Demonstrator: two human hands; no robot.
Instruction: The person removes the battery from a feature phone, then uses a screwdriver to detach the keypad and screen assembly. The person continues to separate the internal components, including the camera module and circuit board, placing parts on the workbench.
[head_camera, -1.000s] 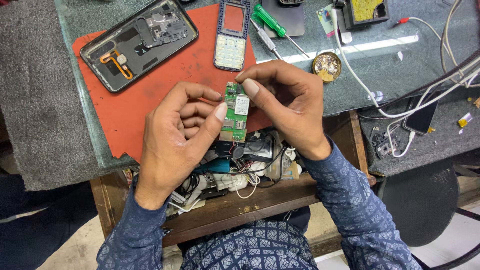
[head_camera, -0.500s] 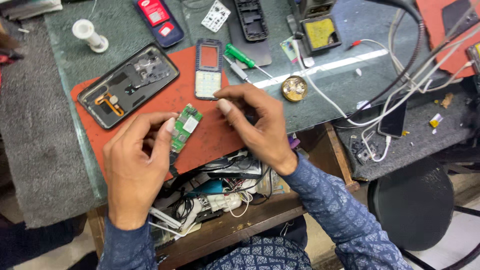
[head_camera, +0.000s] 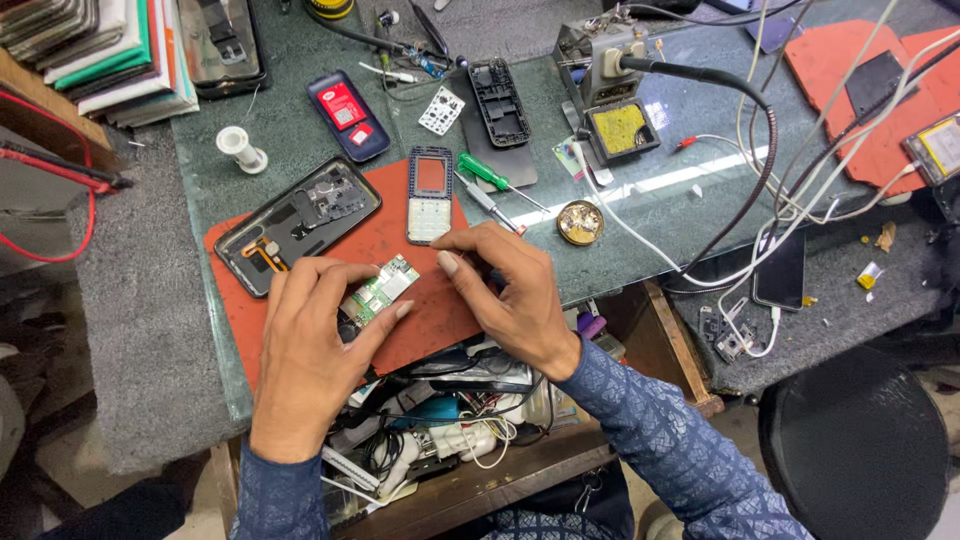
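Left hand (head_camera: 310, 350) still pinches the green circuit board (head_camera: 381, 290) (now alone), right hand (head_camera: 510, 290) released, loosely open.

Green circuit board (head_camera: 380, 290), tilted, pinched.

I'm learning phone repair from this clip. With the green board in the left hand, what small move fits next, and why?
Probably lay the green circuit board into the keypad frame: the left hand pinches the board, and the right hand rests just below that frame on the red mat.

Green circuit board (head_camera: 381, 290) sat in the left hand (head_camera: 310, 350), rust-red mat (head_camera: 440, 310) under both hands, green-handled screwdriver (head_camera: 484, 172) just beyond the right hand (head_camera: 510, 295).
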